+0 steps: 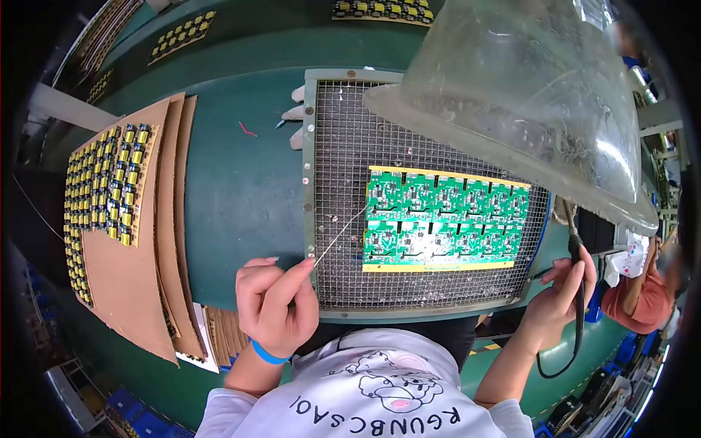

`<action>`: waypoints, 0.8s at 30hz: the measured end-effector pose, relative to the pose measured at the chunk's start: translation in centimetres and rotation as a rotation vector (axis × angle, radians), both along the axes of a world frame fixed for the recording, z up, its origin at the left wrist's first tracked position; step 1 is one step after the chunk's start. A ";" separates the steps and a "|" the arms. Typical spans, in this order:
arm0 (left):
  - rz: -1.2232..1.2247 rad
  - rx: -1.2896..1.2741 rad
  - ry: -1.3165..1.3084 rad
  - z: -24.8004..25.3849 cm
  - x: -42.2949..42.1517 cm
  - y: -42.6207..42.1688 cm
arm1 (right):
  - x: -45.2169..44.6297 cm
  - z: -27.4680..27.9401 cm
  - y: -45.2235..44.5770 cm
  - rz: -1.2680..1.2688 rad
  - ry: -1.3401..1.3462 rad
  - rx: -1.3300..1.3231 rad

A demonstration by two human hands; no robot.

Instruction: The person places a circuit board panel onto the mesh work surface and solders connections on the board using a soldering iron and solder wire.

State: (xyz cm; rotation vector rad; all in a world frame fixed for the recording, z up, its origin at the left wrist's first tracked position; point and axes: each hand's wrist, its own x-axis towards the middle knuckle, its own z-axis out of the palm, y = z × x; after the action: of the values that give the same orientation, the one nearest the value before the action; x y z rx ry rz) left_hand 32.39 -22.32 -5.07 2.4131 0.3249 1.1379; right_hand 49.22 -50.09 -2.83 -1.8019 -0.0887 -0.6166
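Between the pinched fingers of my left hand is a thin wire, which reaches up to the left edge of a green circuit board panel. The panel lies on a metal mesh grid and has yellow strips along its long edges. At the right, my right hand is closed around a soldering iron with a dark cable. The iron points upward, and its tip is hidden near the rim of the clear hood.
A cloudy plastic hood overhangs the grid's upper right. Stacked cardboard sheets with yellow-black components stand at the left. A red wire scrap lies on the green table. Another person is at the far right.
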 end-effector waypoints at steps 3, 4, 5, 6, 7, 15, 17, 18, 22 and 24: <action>-0.003 -0.002 0.004 0.0 -0.1 -0.2 | -0.8 0.4 1.1 0.009 -0.047 0.063; -0.009 -0.001 0.006 0.0 -0.1 -0.2 | -1.2 0.4 1.6 0.009 -0.038 0.059; -0.014 0.001 0.009 0.0 -0.1 -0.3 | -1.5 0.3 2.1 0.008 -0.036 0.060; -0.015 0.002 0.010 0.1 -0.1 -0.4 | -1.8 0.2 2.5 0.036 -0.038 0.097; -0.026 -0.002 0.018 0.1 -0.1 -0.5 | -2.0 0.2 2.8 0.065 -0.041 0.134; -0.041 -0.014 0.038 0.1 -0.3 -0.9 | -2.4 -1.1 3.4 0.186 -0.040 0.167; -0.043 -0.014 0.046 0.0 -0.4 -0.9 | -2.5 -1.2 3.4 0.166 -0.025 0.175; -0.046 -0.014 0.046 0.0 -0.4 -0.9 | -2.4 -1.2 3.4 0.172 -0.026 0.175; -0.044 -0.009 0.049 0.0 -0.6 -1.2 | -2.3 -1.2 3.4 0.193 -0.023 0.196; -0.041 -0.003 0.054 0.0 -0.7 -1.3 | -2.3 -1.2 3.4 0.196 -0.022 0.203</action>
State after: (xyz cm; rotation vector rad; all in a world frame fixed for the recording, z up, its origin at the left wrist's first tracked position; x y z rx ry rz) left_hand 31.72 -23.59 -5.08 2.4396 0.2925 1.0553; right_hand 46.91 -46.65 -4.04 -1.5685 -0.2080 -0.4879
